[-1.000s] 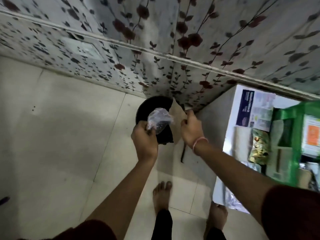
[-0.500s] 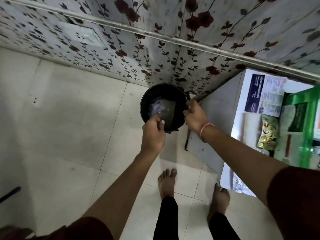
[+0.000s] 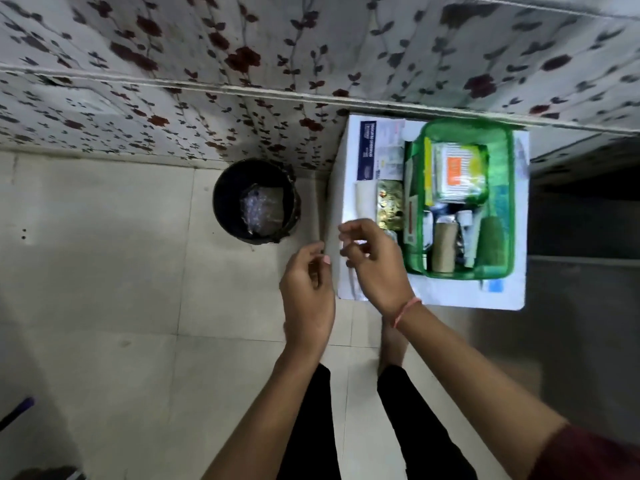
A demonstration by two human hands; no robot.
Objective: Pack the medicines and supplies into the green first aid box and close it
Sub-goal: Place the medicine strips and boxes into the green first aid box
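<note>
The green first aid box [image 3: 505, 271] lies open on a white table [image 3: 450, 299] at the right. Inside it I see a white pack with an orange label [image 3: 457, 171], a brown roll [image 3: 444, 247] and small tubes. A gold blister strip [image 3: 389, 204] and a blue-and-white leaflet [image 3: 367, 150] lie on the table left of the box. My left hand [image 3: 306, 289] and my right hand [image 3: 375, 261] hover at the table's front left corner, fingers loosely apart, with nothing in them.
A black bin [image 3: 225, 202] stands on the tiled floor against the flowered wall, left of the table; a clear plastic wrapper [image 3: 258, 211] lies inside it. My legs and bare feet are below the hands.
My left hand let the plastic wrapper drop into the bin. Both hands drew back from the bin toward the table, and my view swung right to show the whole box.
</note>
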